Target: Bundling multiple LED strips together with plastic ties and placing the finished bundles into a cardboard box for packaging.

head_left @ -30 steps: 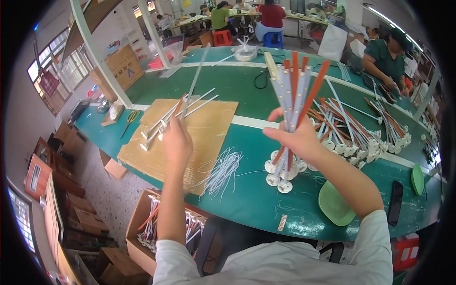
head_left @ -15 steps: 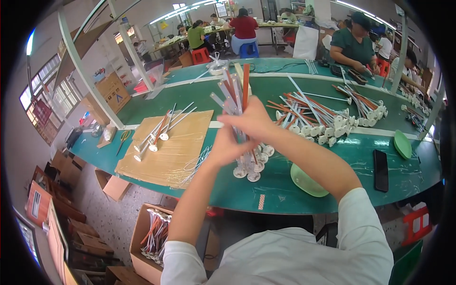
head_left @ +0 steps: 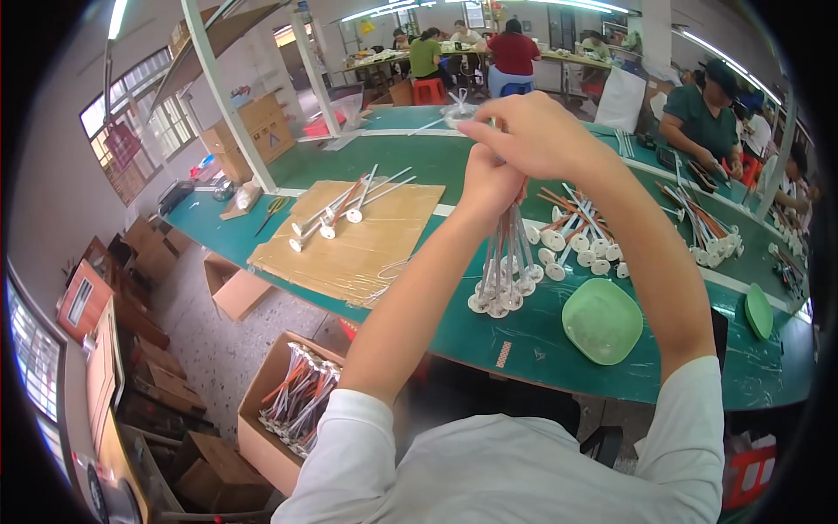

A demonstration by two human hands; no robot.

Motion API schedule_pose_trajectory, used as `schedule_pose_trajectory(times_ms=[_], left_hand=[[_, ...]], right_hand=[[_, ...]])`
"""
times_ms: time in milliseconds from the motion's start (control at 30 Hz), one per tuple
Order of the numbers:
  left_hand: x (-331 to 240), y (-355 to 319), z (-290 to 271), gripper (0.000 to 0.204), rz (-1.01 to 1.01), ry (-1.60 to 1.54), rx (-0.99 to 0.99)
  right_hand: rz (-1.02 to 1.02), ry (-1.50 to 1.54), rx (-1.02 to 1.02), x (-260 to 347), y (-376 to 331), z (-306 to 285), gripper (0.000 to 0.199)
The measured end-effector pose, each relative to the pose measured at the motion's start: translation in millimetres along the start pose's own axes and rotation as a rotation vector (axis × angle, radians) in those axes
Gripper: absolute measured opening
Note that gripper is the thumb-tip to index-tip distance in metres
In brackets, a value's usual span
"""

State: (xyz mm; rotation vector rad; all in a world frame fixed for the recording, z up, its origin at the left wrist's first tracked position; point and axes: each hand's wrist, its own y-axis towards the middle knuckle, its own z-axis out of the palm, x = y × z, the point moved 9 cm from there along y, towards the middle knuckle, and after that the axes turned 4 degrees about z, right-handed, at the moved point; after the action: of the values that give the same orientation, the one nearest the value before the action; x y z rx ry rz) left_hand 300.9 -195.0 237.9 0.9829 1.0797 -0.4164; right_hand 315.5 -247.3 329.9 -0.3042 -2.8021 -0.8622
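Note:
In my closed left hand (head_left: 491, 182) is a bundle of thin strips (head_left: 508, 236), silver and reddish brown, standing upright with white round discs (head_left: 499, 301) at the bottom, by the green table top. Just above it, my right hand (head_left: 539, 131) curls over the top of the bundle, thumb pointing left. Its fingers are bent, and what they hold is hidden, as are the strips' upper ends. Beyond my right forearm lies a heap of similar disc-ended strips (head_left: 587, 240). A light green dish (head_left: 602, 321) sits right of the bundle.
Several disc-ended strips (head_left: 328, 230) lie on a cardboard sheet (head_left: 384, 253) at left, with scissors (head_left: 272, 215) beyond. A floor box (head_left: 253, 428) holds many more strips. Another strip pile (head_left: 711, 244) and green dish (head_left: 758, 312) are at right. A co-worker (head_left: 703, 122) works across the table.
Both hands have shifted right and up in the view as the head turned left. My right hand now arches over the bundle's top, and the strips' upper ends are covered.

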Motion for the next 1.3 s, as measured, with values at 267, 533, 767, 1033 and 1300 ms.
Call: schedule_pose_trajectory(times_ms=[267,533,767,1033,1300], left_hand=[[-55.2,1.8,-6.0,0.031,0.152,-0.083,-0.068],[-92.9,-43.1,24.4,0.033,0.797,0.547,-0.092],[-50.1,-80.0,-9.7,0.090,0.698,0.938,-0.114],[76.9,-93.3,0.7,0.068,0.063,0.406,0.381],[104.3,-98.5,20.4,0.041,-0.264,0.022,0.786]], right_hand=[[0.028,0.516,0.169,-47.3,-77.3,62.4,0.055],[-0.038,0.960,-0.266,-25.2,-83.8,80.8,0.035],[0.280,1.203,-0.157,-81.8,-88.7,109.5,0.022],[0.380,1.275,-0.120,-59.1,-94.0,101.0,0.015],[0.387,1.569,0.068,-54.8,-85.2,108.6,0.013]])
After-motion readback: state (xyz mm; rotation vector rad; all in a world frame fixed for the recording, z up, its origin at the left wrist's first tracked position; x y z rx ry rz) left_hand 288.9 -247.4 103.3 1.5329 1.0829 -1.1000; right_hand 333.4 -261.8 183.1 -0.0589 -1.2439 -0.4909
